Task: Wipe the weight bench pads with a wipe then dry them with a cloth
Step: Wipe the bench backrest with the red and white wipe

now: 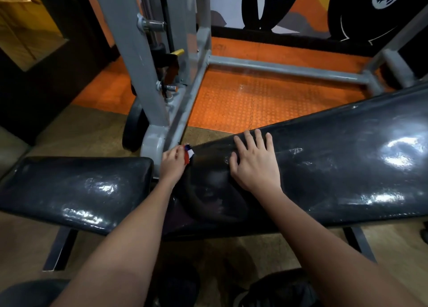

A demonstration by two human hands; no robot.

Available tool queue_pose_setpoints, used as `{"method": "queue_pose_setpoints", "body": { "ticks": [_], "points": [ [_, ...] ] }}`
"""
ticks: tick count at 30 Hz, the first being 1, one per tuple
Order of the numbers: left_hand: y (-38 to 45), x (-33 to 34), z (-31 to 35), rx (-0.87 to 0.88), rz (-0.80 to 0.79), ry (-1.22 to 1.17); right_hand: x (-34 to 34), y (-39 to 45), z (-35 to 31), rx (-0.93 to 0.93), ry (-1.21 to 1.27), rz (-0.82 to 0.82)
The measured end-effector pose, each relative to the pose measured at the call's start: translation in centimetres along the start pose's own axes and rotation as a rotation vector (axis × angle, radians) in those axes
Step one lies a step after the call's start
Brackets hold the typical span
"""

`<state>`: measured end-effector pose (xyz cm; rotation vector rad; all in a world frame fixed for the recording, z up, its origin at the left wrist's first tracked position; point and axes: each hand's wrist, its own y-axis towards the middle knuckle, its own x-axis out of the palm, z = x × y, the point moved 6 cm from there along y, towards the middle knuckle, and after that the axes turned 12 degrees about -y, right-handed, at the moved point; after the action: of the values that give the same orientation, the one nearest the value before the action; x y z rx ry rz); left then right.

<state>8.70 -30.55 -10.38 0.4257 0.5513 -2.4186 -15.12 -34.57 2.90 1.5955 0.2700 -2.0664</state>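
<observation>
Here, pinching a red, white and blue cloth (pixel 188 155) in the left hand (pixel 172 163) against the back pad (pixel 335 167) end, probably drying; pressing the flat, spread right hand (pixel 253 165) on top, seemingly steadying.

Left hand (pixel 172 161) gripping cloth (pixel 188 154) at back pad (pixel 347 167) end, right hand (pixel 253 165) flat on it

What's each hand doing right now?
Left hand: gripping a small red, white and blue cloth at the long glossy black back pad's end.
Right hand: open, flat on that pad.
</observation>
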Motion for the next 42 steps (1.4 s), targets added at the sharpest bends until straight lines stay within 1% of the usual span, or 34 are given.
{"method": "queue_pose_setpoints", "body": {
  "ticks": [2, 5, 8, 12, 15, 18, 21, 24, 27, 31, 34, 38, 42],
  "points": [
    [-0.5, -0.3, 0.2, -0.054, 0.012, -0.034, 0.0, -0.1, 0.0, -0.002, 0.007, -0.016],
    [-2.7, -0.7, -0.1, -0.071, 0.029, -0.061, -0.1, -0.2, -0.1, -0.004, 0.003, -0.026],
    [-6.8, -1.5, -2.0, -0.050, 0.040, -0.085, -0.2, -0.1, -0.3, -0.009, 0.001, -0.033],
    [-12.5, -2.7, -5.7, -0.081, 0.051, -0.156, -0.2, 0.1, -0.6, -0.017, -0.019, -0.040],
    [-13.9, -2.7, -5.6, -0.057, 0.045, -0.095, -0.3, 0.1, -0.6, -0.016, -0.021, -0.028],
    [-11.2, -1.8, -2.9, -0.012, 0.057, 0.004, -0.2, 0.1, -0.6, -0.014, -0.022, -0.032],
    [-5.3, -0.8, -0.4, 0.000, 0.022, 0.030, 0.1, 0.4, -0.7, -0.017, -0.029, -0.039],
    [-0.1, -0.4, -0.7, -0.059, -0.016, -0.003, 0.3, 0.4, -0.7, -0.014, -0.015, -0.022],
    [0.8, -0.5, -1.7, -0.092, -0.032, -0.090, 0.5, 0.4, -0.9, -0.016, -0.010, -0.018],
    [-3.1, -1.6, -3.1, -0.110, -0.028, -0.168, 0.5, 0.7, -1.4, -0.021, -0.011, -0.023],
    [-7.3, -2.3, -5.4, -0.168, -0.040, -0.191, 0.4, 0.8, -1.5, -0.035, -0.010, -0.046],
    [-12.4, -3.0, -7.3, -0.223, -0.018, -0.190, 0.2, 0.5, -1.8, -0.118, -0.010, -0.084],
    [-14.0, -3.4, -6.8, -0.193, -0.018, -0.184, -0.1, -0.3, -1.8, -0.192, 0.019, -0.129]
  ]
}}
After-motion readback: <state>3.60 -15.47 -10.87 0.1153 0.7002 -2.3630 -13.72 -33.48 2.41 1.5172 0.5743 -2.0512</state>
